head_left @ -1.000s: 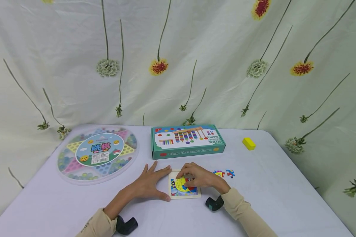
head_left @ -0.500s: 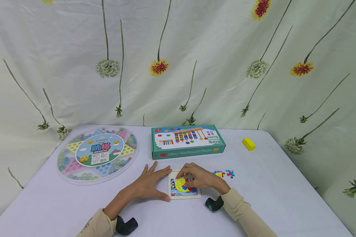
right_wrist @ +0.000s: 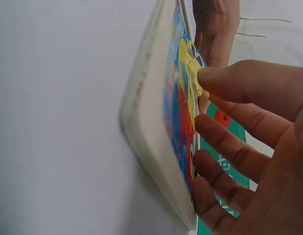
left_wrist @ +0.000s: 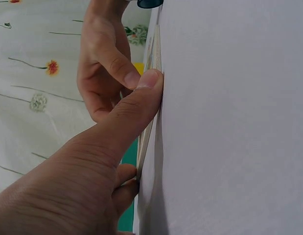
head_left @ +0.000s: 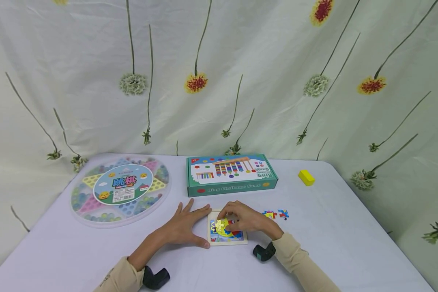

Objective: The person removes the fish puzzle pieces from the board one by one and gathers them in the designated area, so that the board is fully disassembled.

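Note:
A small framed jigsaw puzzle (head_left: 227, 239) with a colourful cartoon picture lies in front of me. My left hand (head_left: 184, 227) has its fingers spread, with the index fingertip at the frame's upper left corner and the thumb at the lower left one. Over the picture, my right hand (head_left: 242, 217) pinches a yellow puzzle piece (right_wrist: 194, 73) between thumb and index finger. That piece stands tilted up from the picture in the right wrist view, while the other right fingertips touch the board's far side. Two loose puzzle pieces (head_left: 283, 213) lie just beyond the right wrist.
Behind the puzzle stands a green Ring Challenge Game box (head_left: 232, 174). A round Chinese checkers set (head_left: 120, 213) with marbles lies at the left. To the right is a yellow block (head_left: 306, 177). A flowered cloth (head_left: 277, 52) hangs behind the white table (head_left: 336, 251).
The yellow piece has shifted slightly and tilted up under the right fingers. Both hands otherwise keep their places.

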A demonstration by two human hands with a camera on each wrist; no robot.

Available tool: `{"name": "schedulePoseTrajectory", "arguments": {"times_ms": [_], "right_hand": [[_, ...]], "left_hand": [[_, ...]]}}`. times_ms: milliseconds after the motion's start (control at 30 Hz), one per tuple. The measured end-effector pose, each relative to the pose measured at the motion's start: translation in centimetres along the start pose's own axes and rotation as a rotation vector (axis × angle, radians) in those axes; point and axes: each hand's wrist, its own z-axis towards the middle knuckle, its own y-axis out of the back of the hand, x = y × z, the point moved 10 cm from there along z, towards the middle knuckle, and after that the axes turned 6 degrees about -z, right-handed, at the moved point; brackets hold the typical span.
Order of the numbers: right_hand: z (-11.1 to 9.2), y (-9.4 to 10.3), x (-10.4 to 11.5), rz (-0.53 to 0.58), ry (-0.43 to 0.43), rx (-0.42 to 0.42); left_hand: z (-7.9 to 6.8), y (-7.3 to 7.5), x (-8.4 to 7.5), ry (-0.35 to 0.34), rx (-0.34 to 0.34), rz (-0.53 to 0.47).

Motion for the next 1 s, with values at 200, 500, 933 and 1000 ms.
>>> {"name": "schedulePoseTrajectory", "arguments": {"times_ms": [200,500,933,1000], "right_hand": [[0.11,0.04,0.07,0.022,-0.008,-0.011],[0.22,-0.24,0.61,0.089,0.017,-0.005],[0.37,-0.52,0.68,0.077,0.022,-0.021],[0.41,-0.54,0.65,0.073,0.029,-0.024]], "left_hand": [[-0.02,-0.08,0.09,0.006,0.0,-0.003],[-0.03,0.01,0.04,0.007,-0.002,-0.004],[-0.02,0.06,-0.02,0.008,-0.007,0.006],[-0.03,0.08,-0.02,0.012,-0.007,0.01]]}}
